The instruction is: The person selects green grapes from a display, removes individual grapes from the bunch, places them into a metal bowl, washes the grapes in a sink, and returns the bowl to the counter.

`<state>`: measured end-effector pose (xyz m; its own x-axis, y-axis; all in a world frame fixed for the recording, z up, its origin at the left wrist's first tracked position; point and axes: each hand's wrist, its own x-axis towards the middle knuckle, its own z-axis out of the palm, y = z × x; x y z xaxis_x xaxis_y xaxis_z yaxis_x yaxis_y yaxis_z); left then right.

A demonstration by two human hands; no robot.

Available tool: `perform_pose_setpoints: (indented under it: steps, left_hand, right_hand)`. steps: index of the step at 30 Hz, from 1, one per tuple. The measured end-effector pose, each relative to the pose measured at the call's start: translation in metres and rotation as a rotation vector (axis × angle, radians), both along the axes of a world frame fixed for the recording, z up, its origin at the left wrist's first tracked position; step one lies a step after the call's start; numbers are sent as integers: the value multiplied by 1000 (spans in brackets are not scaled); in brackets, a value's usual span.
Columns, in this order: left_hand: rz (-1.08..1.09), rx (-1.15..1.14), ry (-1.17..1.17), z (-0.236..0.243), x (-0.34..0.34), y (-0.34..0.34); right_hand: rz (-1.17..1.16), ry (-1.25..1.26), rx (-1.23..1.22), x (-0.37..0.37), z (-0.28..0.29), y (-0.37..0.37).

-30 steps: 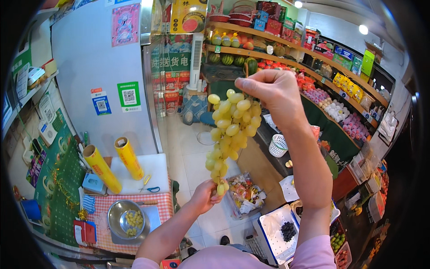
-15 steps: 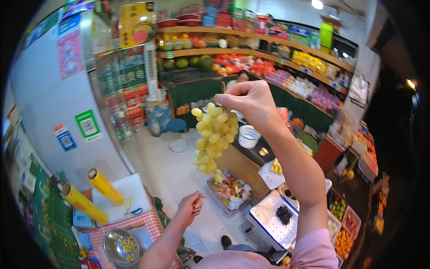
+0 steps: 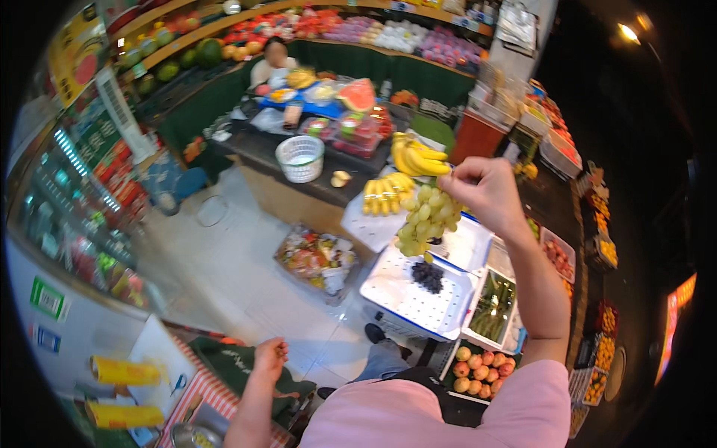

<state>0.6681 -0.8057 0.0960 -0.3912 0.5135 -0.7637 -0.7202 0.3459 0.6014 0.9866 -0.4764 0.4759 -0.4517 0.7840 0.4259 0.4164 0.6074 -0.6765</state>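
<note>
A bunch of pale green grapes [image 3: 427, 219] hangs by its stem from the pinched fingers of my right hand [image 3: 489, 193], held up at the right. Beneath and behind it lies a white perforated crate [image 3: 388, 280], with a small bunch of dark grapes [image 3: 428, 277] on it. Yellow bananas [image 3: 418, 158] rest just beyond the grapes. My left hand [image 3: 270, 358] is low, near the checked tablecloth, its fingers curled with nothing visible in them. A metal bowl [image 3: 179, 434] with some green grapes is partly cut off at the bottom left.
A dark counter [image 3: 246, 145] carries a white basket [image 3: 300, 158] and cut fruit; a person [image 3: 261, 73] is behind it. A bin of scraps [image 3: 317, 257] sits on the floor. Pomegranates [image 3: 482, 371] fill a crate at the lower right. Yellow film rolls [image 3: 123, 414] lie left.
My view has swung to the right. The right hand has carried the green grapes from above the floor and scrap bin to over the white crate. My left hand stays curled, lower in view.
</note>
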Motion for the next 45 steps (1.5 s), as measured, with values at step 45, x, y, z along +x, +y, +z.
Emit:
perform_pose_setpoints:
  steps: [45]
  left_hand:
    - [-2004,573,1831,-70,281,772]
  right_hand:
    - [-1276,-79,-180,443,-521,670]
